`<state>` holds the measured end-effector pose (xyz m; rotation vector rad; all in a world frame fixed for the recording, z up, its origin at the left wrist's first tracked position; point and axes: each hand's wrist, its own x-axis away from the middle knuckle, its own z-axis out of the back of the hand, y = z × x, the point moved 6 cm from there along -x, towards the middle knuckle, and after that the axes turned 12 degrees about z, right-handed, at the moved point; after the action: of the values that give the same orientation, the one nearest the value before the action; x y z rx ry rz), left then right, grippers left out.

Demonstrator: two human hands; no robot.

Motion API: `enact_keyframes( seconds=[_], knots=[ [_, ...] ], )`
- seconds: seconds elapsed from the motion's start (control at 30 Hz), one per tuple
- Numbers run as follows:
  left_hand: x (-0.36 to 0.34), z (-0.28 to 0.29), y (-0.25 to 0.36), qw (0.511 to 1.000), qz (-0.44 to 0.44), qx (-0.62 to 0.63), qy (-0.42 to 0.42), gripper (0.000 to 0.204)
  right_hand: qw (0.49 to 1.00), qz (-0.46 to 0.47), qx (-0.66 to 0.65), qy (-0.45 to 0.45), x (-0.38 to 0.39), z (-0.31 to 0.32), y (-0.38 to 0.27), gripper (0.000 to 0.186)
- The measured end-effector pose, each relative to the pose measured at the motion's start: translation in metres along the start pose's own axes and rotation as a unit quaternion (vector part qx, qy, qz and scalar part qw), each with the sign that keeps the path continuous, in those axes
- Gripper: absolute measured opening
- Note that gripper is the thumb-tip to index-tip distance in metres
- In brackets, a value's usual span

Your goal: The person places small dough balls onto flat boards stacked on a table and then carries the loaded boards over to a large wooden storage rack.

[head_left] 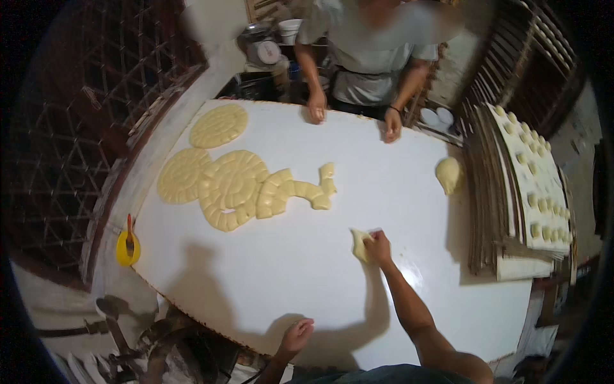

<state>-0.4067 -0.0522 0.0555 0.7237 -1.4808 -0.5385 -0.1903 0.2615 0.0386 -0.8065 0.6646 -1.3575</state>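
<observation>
My right hand point(378, 248) grips a pale yellow piece of dough point(360, 246) at its right end, over the middle of the white table point(281, 275). The dough is stretched and uneven, with its left part sticking out of the fingers. By the near edge, my left hand point(297, 335) is loosely closed, with nothing visible in it. Several flat rounds of dough pieces point(233, 179) lie pressed together at the left. A chain of dough pieces point(300, 189) runs from them toward the middle. A single rounded lump of dough point(449, 175) sits at the right.
Across the table stands a co-worker point(368, 70) with both hands at the far edge. Stacked boards point(492, 192) at the right carry several small dough balls on top. A yellow bowl point(127, 248) with a brush stands at the left edge. A scale point(265, 52) is behind.
</observation>
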Motion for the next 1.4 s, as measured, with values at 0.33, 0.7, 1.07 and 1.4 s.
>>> enact_keyframes(
  seconds=[0.33,0.7,1.07,1.4],
  knots=[
    [0.002,-0.33,0.031,0.927,-0.108,-0.083,-0.35,0.034,0.694,-0.136,-0.564,0.427,0.34,0.191,0.082,0.015],
    [0.026,-0.442,-0.02,0.736,-0.416,-0.501,-0.181,0.037,0.876,-0.153,0.064,0.454,0.506,0.369,0.265,0.032],
    [0.002,-0.501,-0.026,0.749,-0.417,-0.513,-0.04,0.017,0.909,-0.102,0.212,0.344,0.434,0.381,0.247,0.017],
    [-0.03,-0.478,0.01,0.827,-0.343,-0.435,0.095,0.015,0.891,-0.014,0.238,0.386,0.432,0.392,0.241,0.009]
  ],
)
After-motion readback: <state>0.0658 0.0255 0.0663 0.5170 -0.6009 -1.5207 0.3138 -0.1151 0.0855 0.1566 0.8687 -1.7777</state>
